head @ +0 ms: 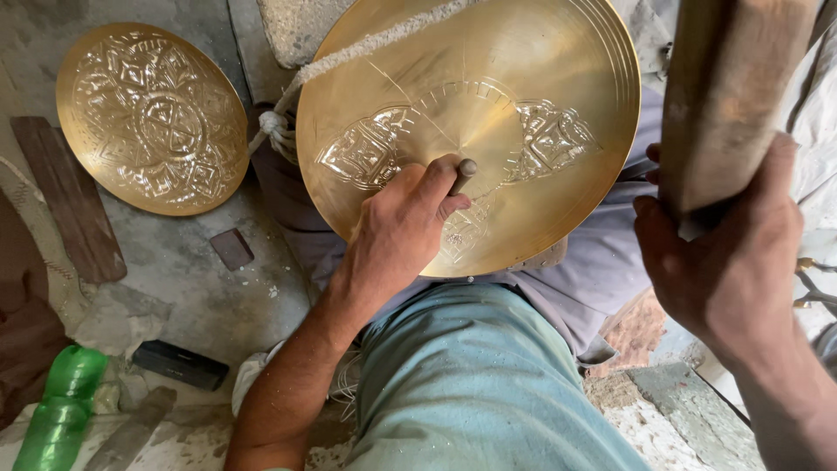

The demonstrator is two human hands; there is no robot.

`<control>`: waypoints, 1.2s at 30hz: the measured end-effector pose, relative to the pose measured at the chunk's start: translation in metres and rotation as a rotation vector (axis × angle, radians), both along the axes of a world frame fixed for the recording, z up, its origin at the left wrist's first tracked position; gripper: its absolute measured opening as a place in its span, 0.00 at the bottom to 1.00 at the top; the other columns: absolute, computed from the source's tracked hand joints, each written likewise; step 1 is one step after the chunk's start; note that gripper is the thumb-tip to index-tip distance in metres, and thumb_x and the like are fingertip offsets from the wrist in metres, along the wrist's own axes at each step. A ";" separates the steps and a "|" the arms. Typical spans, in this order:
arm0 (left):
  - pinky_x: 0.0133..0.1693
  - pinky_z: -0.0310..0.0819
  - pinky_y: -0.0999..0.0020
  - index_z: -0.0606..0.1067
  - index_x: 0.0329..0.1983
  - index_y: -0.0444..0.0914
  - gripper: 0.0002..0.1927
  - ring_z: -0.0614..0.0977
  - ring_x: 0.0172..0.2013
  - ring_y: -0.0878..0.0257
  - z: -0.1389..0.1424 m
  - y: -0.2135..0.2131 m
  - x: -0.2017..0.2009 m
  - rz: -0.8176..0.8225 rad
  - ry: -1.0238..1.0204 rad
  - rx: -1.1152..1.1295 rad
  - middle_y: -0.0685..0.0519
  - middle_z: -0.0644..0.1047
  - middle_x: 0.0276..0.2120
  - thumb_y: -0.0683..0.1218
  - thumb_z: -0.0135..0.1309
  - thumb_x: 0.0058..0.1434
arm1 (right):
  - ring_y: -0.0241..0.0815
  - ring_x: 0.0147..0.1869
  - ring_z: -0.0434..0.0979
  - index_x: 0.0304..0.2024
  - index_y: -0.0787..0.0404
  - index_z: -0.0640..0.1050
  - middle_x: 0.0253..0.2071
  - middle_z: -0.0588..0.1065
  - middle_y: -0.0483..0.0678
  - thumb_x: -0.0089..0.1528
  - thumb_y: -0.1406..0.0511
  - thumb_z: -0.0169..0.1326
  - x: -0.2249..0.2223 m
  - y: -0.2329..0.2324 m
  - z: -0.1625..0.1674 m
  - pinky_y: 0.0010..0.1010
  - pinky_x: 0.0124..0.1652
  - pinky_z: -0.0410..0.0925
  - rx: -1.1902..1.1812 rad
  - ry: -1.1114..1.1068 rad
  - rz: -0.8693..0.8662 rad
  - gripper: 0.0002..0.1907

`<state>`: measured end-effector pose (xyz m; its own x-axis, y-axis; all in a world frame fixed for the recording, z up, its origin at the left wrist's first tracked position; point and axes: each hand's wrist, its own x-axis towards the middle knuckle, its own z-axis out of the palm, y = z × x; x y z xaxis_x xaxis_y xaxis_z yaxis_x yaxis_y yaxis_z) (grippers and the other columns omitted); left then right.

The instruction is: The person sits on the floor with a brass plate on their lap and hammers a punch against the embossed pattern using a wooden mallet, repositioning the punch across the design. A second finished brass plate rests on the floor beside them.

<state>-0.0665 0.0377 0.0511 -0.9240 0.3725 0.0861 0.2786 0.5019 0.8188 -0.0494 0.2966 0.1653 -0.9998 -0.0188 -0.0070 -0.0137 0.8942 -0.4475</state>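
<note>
A round brass plate (523, 61) rests on my lap, partly engraved with ornate patterns around its middle. My left hand (401, 231) is closed around a small metal punch (463, 173), whose tip stands on the plate near its centre. My right hand (728, 253) grips a thick wooden block (728, 87) raised upright at the right, above and beside the plate. A rough white rope (366, 51) runs across the plate's upper left rim.
A second brass plate (153, 118), fully engraved, leans on the concrete floor at upper left. Beside it lies a dark wooden strip (70, 196). A small dark block (232, 248), a black bar (179, 364) and a green plastic bottle (57, 406) lie lower left.
</note>
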 end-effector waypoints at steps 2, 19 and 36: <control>0.33 0.73 0.53 0.69 0.58 0.43 0.19 0.80 0.32 0.49 0.000 0.000 0.002 0.005 -0.005 -0.008 0.48 0.73 0.32 0.46 0.62 0.67 | 0.46 0.43 0.80 0.53 0.62 0.72 0.42 0.79 0.51 0.58 0.72 0.59 -0.001 -0.001 0.001 0.39 0.42 0.72 0.379 0.121 0.193 0.21; 0.32 0.75 0.55 0.70 0.58 0.45 0.20 0.80 0.31 0.52 -0.001 -0.003 0.002 -0.014 -0.001 -0.038 0.49 0.73 0.32 0.48 0.62 0.67 | 0.50 0.42 0.79 0.59 0.62 0.71 0.41 0.77 0.53 0.54 0.73 0.60 0.001 0.000 -0.005 0.44 0.43 0.71 0.371 0.069 0.130 0.29; 0.33 0.74 0.53 0.69 0.58 0.43 0.20 0.80 0.33 0.50 -0.001 -0.003 -0.002 -0.045 -0.008 -0.017 0.49 0.73 0.32 0.47 0.62 0.67 | 0.54 0.42 0.81 0.61 0.68 0.67 0.44 0.77 0.60 0.63 0.76 0.56 0.001 -0.002 0.001 0.40 0.40 0.74 0.122 0.064 0.110 0.24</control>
<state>-0.0689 0.0344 0.0500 -0.9072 0.4146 0.0717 0.2943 0.5032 0.8125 -0.0480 0.2949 0.1660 -0.9903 -0.1305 0.0477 -0.1389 0.9334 -0.3307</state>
